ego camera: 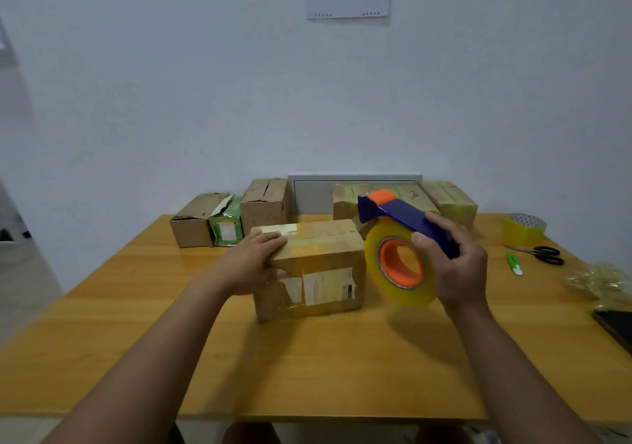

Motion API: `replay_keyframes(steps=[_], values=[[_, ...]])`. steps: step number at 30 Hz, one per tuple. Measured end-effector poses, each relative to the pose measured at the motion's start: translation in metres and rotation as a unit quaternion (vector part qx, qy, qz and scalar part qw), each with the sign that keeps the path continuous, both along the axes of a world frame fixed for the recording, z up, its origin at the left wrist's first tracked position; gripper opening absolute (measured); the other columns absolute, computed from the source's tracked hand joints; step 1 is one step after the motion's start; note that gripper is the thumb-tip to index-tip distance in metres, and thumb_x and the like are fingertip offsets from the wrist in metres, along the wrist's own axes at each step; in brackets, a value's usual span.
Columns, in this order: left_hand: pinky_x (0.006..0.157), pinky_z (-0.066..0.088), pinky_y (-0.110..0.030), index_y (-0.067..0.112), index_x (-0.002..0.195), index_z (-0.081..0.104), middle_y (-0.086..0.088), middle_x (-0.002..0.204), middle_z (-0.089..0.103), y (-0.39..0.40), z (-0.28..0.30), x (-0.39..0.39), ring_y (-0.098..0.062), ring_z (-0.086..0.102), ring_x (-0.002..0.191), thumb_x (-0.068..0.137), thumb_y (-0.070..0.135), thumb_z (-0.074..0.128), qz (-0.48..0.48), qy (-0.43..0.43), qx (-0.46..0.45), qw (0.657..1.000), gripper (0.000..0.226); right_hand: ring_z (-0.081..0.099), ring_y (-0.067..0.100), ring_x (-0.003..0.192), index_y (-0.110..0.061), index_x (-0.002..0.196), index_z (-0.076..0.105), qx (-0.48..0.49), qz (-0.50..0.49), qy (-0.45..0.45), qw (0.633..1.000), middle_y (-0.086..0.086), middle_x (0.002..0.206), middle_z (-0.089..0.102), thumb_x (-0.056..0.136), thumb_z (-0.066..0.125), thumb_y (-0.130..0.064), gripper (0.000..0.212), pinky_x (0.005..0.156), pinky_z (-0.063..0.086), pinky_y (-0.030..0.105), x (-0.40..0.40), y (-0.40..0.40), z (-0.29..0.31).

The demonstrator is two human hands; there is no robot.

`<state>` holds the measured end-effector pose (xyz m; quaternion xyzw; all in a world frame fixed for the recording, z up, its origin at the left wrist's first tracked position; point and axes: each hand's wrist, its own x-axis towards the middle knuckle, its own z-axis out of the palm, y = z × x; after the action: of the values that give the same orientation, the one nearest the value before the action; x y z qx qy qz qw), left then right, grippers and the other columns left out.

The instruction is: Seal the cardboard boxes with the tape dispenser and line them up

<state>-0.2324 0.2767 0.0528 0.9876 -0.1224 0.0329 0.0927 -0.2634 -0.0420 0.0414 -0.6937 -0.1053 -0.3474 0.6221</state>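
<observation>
A cardboard box with torn labels stands in the middle of the wooden table. My left hand holds its left top edge, fingers flat on top and thumb on the front face. My right hand grips the blue and orange tape dispenser, raised just right of the box, with its big clear tape roll facing me. Behind, along the wall, stand more boxes: an open brown one, a green one, a tall brown one and two taped ones.
At the right of the table lie a spare tape roll, black scissors, a green utility knife, crumpled clear tape and a dark phone at the edge. A white panel leans on the wall.
</observation>
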Motion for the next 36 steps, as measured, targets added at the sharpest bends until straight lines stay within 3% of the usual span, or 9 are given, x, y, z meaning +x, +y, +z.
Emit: replay_keyframes(steps=[5, 9, 14, 17, 20, 25, 28, 32, 36], values=[[0.12, 0.009, -0.044, 0.042, 0.151, 0.017, 0.021, 0.159, 0.012, 0.01, 0.011, 0.003, -0.011, -0.002, 0.148, 0.094, 0.033, 0.06, -0.081, 0.055, -0.013, 0.995, 0.072, 0.065, 0.01, 0.101, -0.02, 0.112, 0.07, -0.023, 0.105, -0.026, 0.994, -0.016, 0.106, 0.069, 0.069, 0.071, -0.043, 0.049, 0.076, 0.053, 0.02, 0.004, 0.007, 0.048], [0.12, 0.013, -0.044, 0.042, 0.151, 0.017, 0.021, 0.159, 0.014, 0.005, 0.016, 0.003, -0.013, 0.004, 0.148, 0.094, 0.039, 0.059, -0.096, 0.061, 0.021, 0.993, 0.071, 0.067, 0.018, 0.1, -0.024, 0.112, 0.07, -0.051, 0.155, -0.026, 0.986, -0.004, 0.108, 0.07, 0.07, 0.073, -0.041, 0.045, 0.077, 0.057, 0.031, 0.019, 0.021, 0.072], [0.119, 0.01, -0.05, 0.043, 0.152, 0.016, 0.019, 0.16, 0.012, 0.0, 0.027, 0.004, -0.014, 0.004, 0.148, 0.096, 0.039, 0.055, -0.099, 0.095, 0.056, 0.989, 0.068, 0.067, 0.015, 0.098, -0.019, 0.113, 0.07, -0.084, 0.208, -0.001, 0.975, 0.0, 0.109, 0.07, 0.068, 0.072, -0.042, 0.05, 0.072, 0.054, 0.024, 0.047, 0.045, 0.078], [0.116, 0.026, -0.043, 0.035, 0.15, 0.03, 0.01, 0.156, 0.028, 0.002, 0.033, 0.007, -0.014, 0.024, 0.142, 0.101, 0.031, 0.046, -0.088, 0.157, -0.111, 0.977, 0.052, 0.067, 0.013, 0.097, -0.022, 0.111, 0.071, -0.096, 0.223, 0.01, 0.97, -0.005, 0.106, 0.071, 0.067, 0.072, -0.042, 0.048, 0.072, 0.054, 0.023, 0.06, 0.05, 0.073], [0.087, 0.041, -0.022, 0.026, 0.131, 0.057, 0.006, 0.132, 0.057, -0.006, 0.038, 0.009, -0.008, 0.051, 0.116, 0.104, 0.033, 0.036, -0.009, 0.119, -0.351, 0.929, 0.036, 0.068, 0.013, 0.096, -0.022, 0.111, 0.071, -0.075, 0.244, 0.025, 0.967, -0.006, 0.104, 0.072, 0.067, 0.072, -0.039, 0.047, 0.07, 0.054, 0.022, 0.067, 0.048, 0.07], [0.079, 0.049, -0.033, 0.011, 0.099, 0.07, -0.005, 0.093, 0.074, -0.02, 0.055, 0.021, -0.02, 0.068, 0.088, 0.099, 0.059, 0.028, 0.064, 0.09, -0.569, 0.815, 0.064, 0.068, 0.016, 0.096, -0.024, 0.11, 0.071, -0.066, 0.262, 0.028, 0.962, -0.006, 0.105, 0.072, 0.068, 0.07, -0.04, 0.045, 0.069, 0.055, 0.023, 0.071, 0.043, 0.069], [0.066, 0.05, -0.029, 0.009, 0.09, 0.068, -0.005, 0.08, 0.07, -0.025, 0.066, 0.026, -0.017, 0.065, 0.073, 0.094, 0.064, 0.038, 0.065, 0.124, -0.62, 0.772, 0.062, 0.067, 0.016, 0.098, -0.025, 0.111, 0.07, -0.075, 0.268, 0.027, 0.96, -0.007, 0.106, 0.071, 0.069, 0.068, -0.041, 0.046, 0.069, 0.055, 0.023, 0.073, 0.042, 0.069], [0.06, 0.053, -0.024, 0.001, 0.111, 0.065, -0.01, 0.084, 0.063, -0.027, 0.07, 0.029, -0.016, 0.063, 0.071, 0.089, 0.052, 0.055, 0.03, 0.162, -0.651, 0.741, 0.057, 0.066, 0.017, 0.101, -0.024, 0.112, 0.069, -0.082, 0.27, 0.025, 0.959, -0.006, 0.108, 0.071, 0.069, 0.068, -0.042, 0.047, 0.07, 0.055, 0.024, 0.075, 0.041, 0.067], [0.061, 0.055, -0.023, 0.003, 0.11, 0.065, -0.013, 0.088, 0.062, -0.025, 0.07, 0.028, -0.017, 0.062, 0.072, 0.082, 0.041, 0.061, -0.007, 0.184, -0.695, 0.695, 0.048, 0.066, 0.021, 0.101, -0.024, 0.114, 0.069, -0.082, 0.271, 0.031, 0.959, -0.002, 0.109, 0.071, 0.069, 0.069, -0.043, 0.048, 0.072, 0.056, 0.027, 0.078, 0.04, 0.064]])
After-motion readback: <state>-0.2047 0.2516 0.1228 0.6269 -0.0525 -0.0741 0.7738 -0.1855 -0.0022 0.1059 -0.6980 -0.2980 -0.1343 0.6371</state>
